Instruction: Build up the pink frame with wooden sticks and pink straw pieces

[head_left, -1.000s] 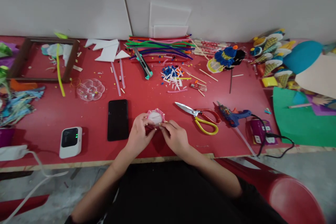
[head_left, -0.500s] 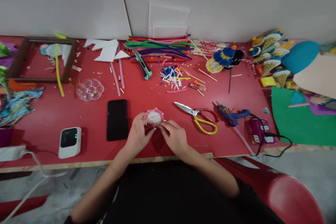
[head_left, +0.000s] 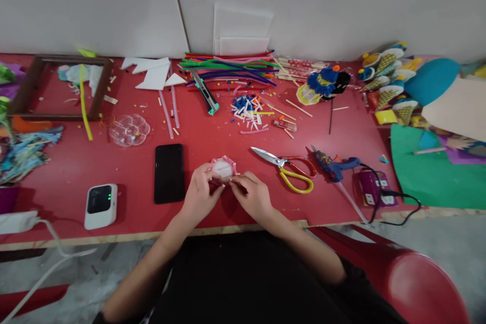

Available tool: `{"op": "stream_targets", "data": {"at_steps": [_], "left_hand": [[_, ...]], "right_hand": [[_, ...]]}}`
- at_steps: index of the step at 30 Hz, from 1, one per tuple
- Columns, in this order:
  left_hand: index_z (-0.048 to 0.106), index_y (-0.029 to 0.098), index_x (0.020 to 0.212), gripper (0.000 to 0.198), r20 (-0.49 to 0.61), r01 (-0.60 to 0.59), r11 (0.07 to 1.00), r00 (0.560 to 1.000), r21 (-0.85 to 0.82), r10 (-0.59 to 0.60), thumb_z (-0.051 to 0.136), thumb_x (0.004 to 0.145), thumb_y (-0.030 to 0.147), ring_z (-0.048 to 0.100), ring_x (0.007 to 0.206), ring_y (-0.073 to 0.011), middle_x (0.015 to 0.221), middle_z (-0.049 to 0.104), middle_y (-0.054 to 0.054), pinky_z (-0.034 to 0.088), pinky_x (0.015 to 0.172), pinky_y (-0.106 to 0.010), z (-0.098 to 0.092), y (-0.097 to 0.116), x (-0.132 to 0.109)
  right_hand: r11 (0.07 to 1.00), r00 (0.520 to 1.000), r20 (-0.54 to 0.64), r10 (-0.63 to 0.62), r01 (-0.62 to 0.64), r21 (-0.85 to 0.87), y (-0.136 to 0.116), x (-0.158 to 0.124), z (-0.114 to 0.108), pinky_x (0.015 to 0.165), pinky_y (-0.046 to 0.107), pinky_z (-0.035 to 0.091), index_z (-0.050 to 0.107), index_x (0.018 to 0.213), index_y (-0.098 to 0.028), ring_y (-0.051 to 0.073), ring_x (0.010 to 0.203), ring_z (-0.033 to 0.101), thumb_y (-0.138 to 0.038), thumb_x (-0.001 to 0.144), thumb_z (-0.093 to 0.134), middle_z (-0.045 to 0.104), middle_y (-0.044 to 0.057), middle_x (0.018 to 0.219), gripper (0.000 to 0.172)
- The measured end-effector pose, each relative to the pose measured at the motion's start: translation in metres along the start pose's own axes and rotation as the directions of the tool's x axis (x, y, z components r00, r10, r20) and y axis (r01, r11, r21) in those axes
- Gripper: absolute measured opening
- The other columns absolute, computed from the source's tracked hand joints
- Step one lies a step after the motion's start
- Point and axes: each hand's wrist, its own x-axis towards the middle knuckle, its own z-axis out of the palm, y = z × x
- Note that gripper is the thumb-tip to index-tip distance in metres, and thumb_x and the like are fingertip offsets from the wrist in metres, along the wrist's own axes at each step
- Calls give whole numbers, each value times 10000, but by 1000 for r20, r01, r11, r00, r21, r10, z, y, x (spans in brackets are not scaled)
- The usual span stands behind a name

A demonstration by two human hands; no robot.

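Pinching a round craft piece [head_left: 222, 168] with the left hand [head_left: 199, 196], thumb and fingertips pressed together on its left rim. Nipping the same piece at its near right edge with the right hand [head_left: 253, 197], fingers curled in and bunched close, tips almost meeting those of the left. Holding it low over the near middle of the red table [head_left: 68, 167], white face up, pink frill all round. Touching the tabletop or just off it: cannot tell.

Just left of the left hand, flat and dark, a black phone [head_left: 169, 173]. Further left, near the table's front edge, a white device [head_left: 100, 206] with small green lights. Just right of the right hand, blades pointing left, scissors [head_left: 288, 168] with red and yellow handles. Beyond those, lying on its side with a cable trailing off to the right, a blue glue gun [head_left: 336, 166].

Behind the piece, well apart, a scatter of cut straw bits [head_left: 248, 109]. Further back, along the wall, a bundle of pipe cleaners [head_left: 228, 67], with a utility knife [head_left: 207, 93] near its left end. Off to the back left, a clear flower-shaped tray [head_left: 129, 130] and a brown wooden frame [head_left: 26, 88]. At far right, a green sheet [head_left: 429, 177].
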Motion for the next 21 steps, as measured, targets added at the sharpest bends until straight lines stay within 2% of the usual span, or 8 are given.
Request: {"op": "stream_targets", "data": {"at_steps": [4, 8, 15, 21], "left_hand": [[525, 193, 971, 121, -17, -36, 999, 999, 18, 36, 597, 873, 181, 598, 1112, -294, 1008, 605, -104, 494, 947, -493, 1, 1, 0], [515, 190, 1017, 168, 3, -9, 1000, 1000, 13, 9, 602, 874, 195, 616, 1088, -283, 1003, 611, -101, 493, 943, -486, 1, 0, 0], [500, 192, 1073, 221, 17, 4, 1000, 1000, -3, -4, 603, 882, 231, 625, 1088, -286, 1007, 622, -105, 501, 941, -486, 0, -1, 0], [508, 180, 1112, 271, 23, 43, 999, 999, -12, -42, 624, 878, 252, 616, 1108, -296, 1051, 612, -125, 525, 907, -479, 0, -1, 0]], "right_hand": [[997, 999, -6, -46, 47, 66, 4, 0, -3, 707, 241, 557, 734, 966, -229, 157, 802, 686, -225, 912, 552, 721, 47, 864, 190], [994, 998, -4, -64, 64, 87, 7, -1, -3, 725, 250, 563, 739, 972, -236, 159, 819, 691, -239, 928, 546, 726, 48, 880, 198], [996, 997, 22, -70, 69, 60, 8, 1, -2, 757, 265, 567, 747, 974, -231, 179, 867, 696, -247, 942, 534, 729, 65, 917, 216], [999, 998, 49, -36, 36, 1, 4, 5, -1, 748, 278, 560, 747, 976, -238, 183, 832, 698, -238, 944, 529, 734, 60, 915, 220]]}}
